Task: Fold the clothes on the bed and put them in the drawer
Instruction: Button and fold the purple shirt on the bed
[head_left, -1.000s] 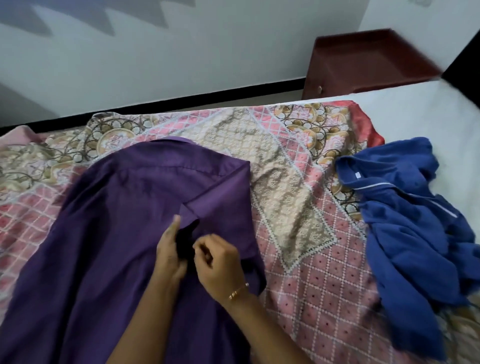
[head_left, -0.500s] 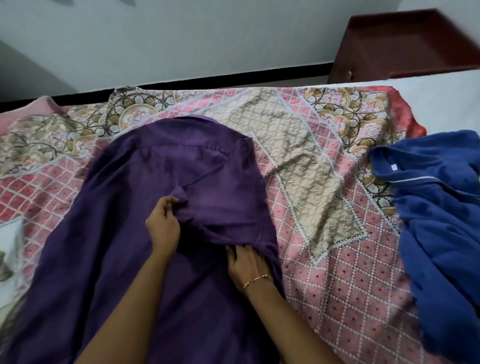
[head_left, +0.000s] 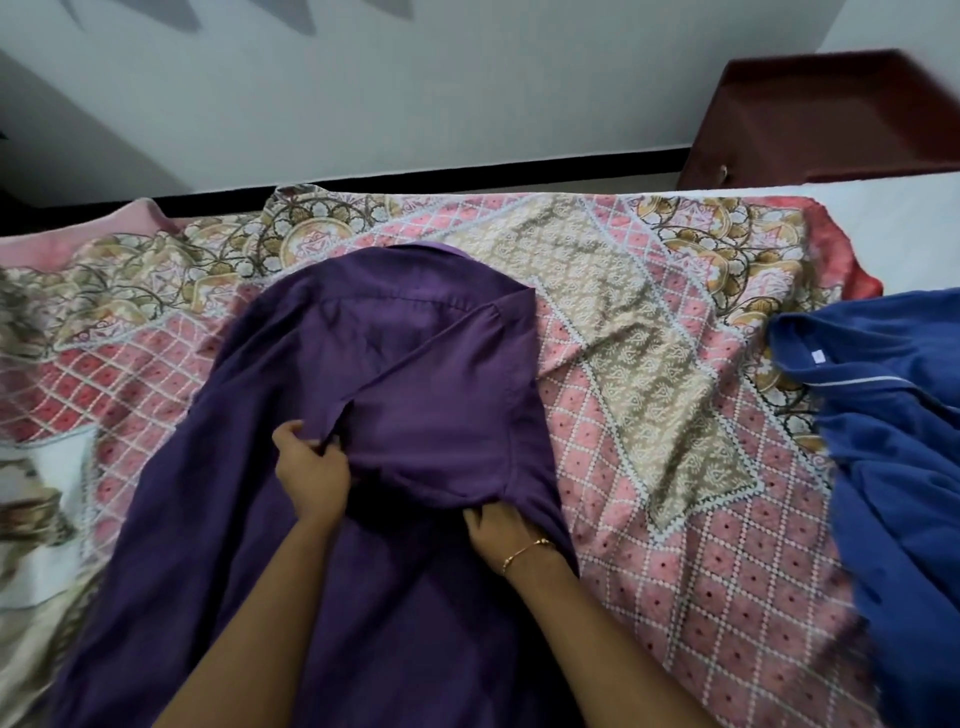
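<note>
A: Shirt (head_left: 322, 519), purple, lies spread on the bedspread (head_left: 675, 467), collar end toward the wall, right sleeve folded in over the back.

B: Grip?

A: Left hand (head_left: 311, 473) pinches the folded sleeve's edge near mid-shirt, fingers curled round cloth. Right hand (head_left: 501, 535) has fingers tucked under the sleeve's lower hem, so can't tell how tight, but it looks to hold fabric.

B: How'll it handle?

A: Prob. light, thin woven stuff, limp and w/ slight sheen; drapes, creases easily, may slide on itself. I'd take it at seams: shoulder, cuff, side hem, since those stay straighter than the open panel.

B: Rest of the pile?

A: Blue garment (head_left: 893, 467), heaped at the right, apart from the shirt; softer-looking knit, white piping, small tag at the neck. Not folded yet.

B: Bedding?

A: Pink lattice print, beige diamond panel, gold scrolls at the border. Reddish-brown wooden cabinet (head_left: 831, 119) stands past the bed's far right corner, small knob visible; likely the drawer.
</note>
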